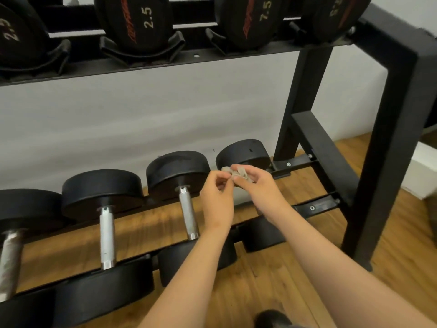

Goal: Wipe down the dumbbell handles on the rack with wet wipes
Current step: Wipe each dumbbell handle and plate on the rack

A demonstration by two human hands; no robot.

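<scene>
A crumpled, greyish wet wipe [238, 173] is held between both hands above the lower shelf. My right hand [259, 185] grips its bulk, and my left hand [218, 197] pinches its left edge. Black dumbbells lie in a row on the lower rails of the black rack [390, 138]. Bare metal handles show on three of them: one at the far left [9, 259], a middle one [107, 237], and one just left of my hands [188, 213]. The rightmost dumbbell [243, 153] sits behind my hands, its handle hidden by them.
The upper shelf [165, 60] carries dumbbells marked 2.5 [134, 20] and 7.5 [250, 20]. A grey wall runs behind the rack. Wooden floor [295, 268] lies below and to the right. A dark shoe tip [272, 318] shows at the bottom edge.
</scene>
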